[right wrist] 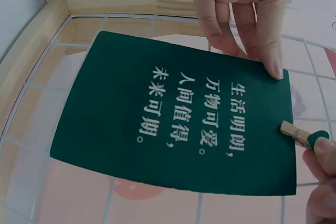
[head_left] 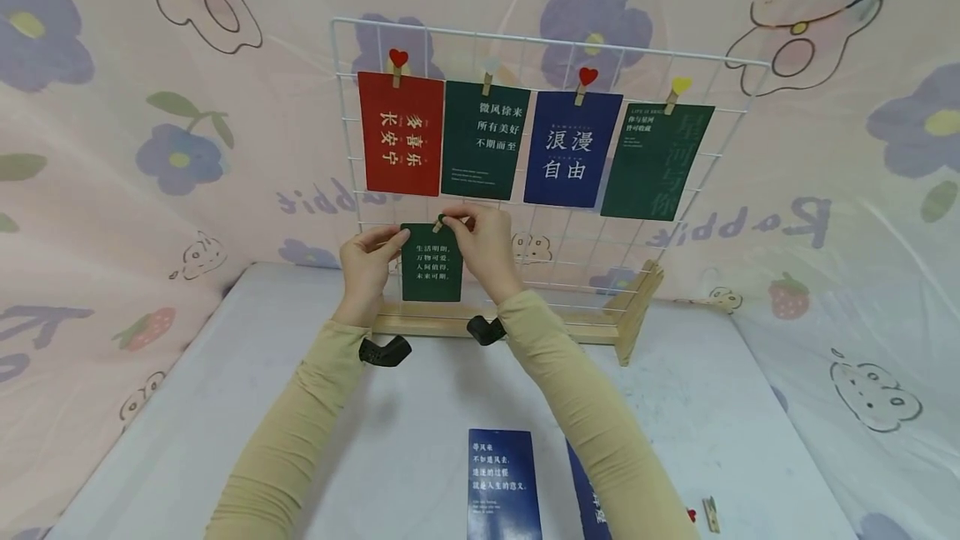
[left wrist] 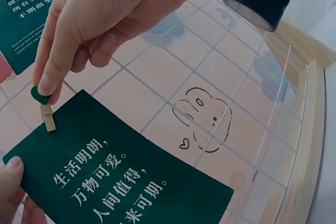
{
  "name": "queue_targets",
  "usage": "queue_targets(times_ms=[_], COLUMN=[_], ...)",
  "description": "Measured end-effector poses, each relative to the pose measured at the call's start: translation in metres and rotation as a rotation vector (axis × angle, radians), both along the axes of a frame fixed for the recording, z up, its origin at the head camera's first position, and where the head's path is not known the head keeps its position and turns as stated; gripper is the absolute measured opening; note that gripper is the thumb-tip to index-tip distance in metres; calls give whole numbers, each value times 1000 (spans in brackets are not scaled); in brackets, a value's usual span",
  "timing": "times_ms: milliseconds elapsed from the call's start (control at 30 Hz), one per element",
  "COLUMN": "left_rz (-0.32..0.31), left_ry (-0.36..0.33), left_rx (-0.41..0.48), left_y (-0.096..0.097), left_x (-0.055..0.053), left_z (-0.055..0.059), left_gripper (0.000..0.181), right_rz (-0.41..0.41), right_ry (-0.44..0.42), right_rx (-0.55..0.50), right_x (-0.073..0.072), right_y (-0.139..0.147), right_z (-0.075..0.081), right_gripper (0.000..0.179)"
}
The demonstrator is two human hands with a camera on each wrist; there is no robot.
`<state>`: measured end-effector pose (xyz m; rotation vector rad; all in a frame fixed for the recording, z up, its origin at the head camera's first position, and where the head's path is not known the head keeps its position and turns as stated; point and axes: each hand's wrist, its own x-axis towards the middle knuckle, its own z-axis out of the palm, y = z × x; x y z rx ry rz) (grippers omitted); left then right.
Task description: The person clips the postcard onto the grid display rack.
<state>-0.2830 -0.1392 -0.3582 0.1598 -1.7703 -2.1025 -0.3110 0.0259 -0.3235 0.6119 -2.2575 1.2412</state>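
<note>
A green card [head_left: 432,273] with white lettering stands upright against the lower left of a white wire grid [head_left: 555,261]. My left hand [head_left: 367,265] pinches its upper left corner between thumb and fingers. At the card's top edge, my right hand [head_left: 483,244] pinches a small wooden clothespin [left wrist: 48,119] by its green heart end. In the right wrist view the clothespin's tip [right wrist: 287,128] overlaps the card's edge. Whether it also grips a grid wire cannot be told.
Above hang a red card [head_left: 401,136], a green card [head_left: 486,161], a blue card [head_left: 570,169] and another green card [head_left: 645,182], each under a clothespin. The grid stands on a wooden base [head_left: 435,325]. A blue card [head_left: 502,482] and a loose clothespin [head_left: 711,515] lie on the white table.
</note>
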Motion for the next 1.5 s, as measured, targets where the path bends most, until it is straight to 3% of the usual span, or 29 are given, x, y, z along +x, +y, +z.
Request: queue_targets(times_ms=[67,200,333,533,700,867,1033,1233,1433,1500], left_rz=[14,29,34,41,42,50,43,11,-33,-49], left_ry=[17,22,6,27,78,114,94,97,134,118], left_rx=[-2,-2,12,0,24,40,61,65,125,137], left_y=[0,2,4,8,7,5,1,-3,-6,-7], left_x=[-4,-3,0,7,2,-3,-2,-1,3,6], left_z=[-6,-8,-4,12,5,-8,-16,-18,-17,-18], left_gripper=[31,30,28,27,25,22,22,24,24,25], right_rz=[-8,-16,-27,-48,-25,18,71,170,229,249], right_ry=[-3,10,21,17,-5,-20,-75,-137,-152,-164], right_rx=[24,55,74,71,34,12,-41,-168,-258,-277], right_x=[1,2,2,-1,0,2,3,1,0,0], right_y=[-1,-2,-3,-4,-1,7,15,23,34,39], right_z=[1,0,-2,0,-1,-10,-19,-25,-28,-30], right_gripper=[10,10,10,13,17,27,33,30,23,23])
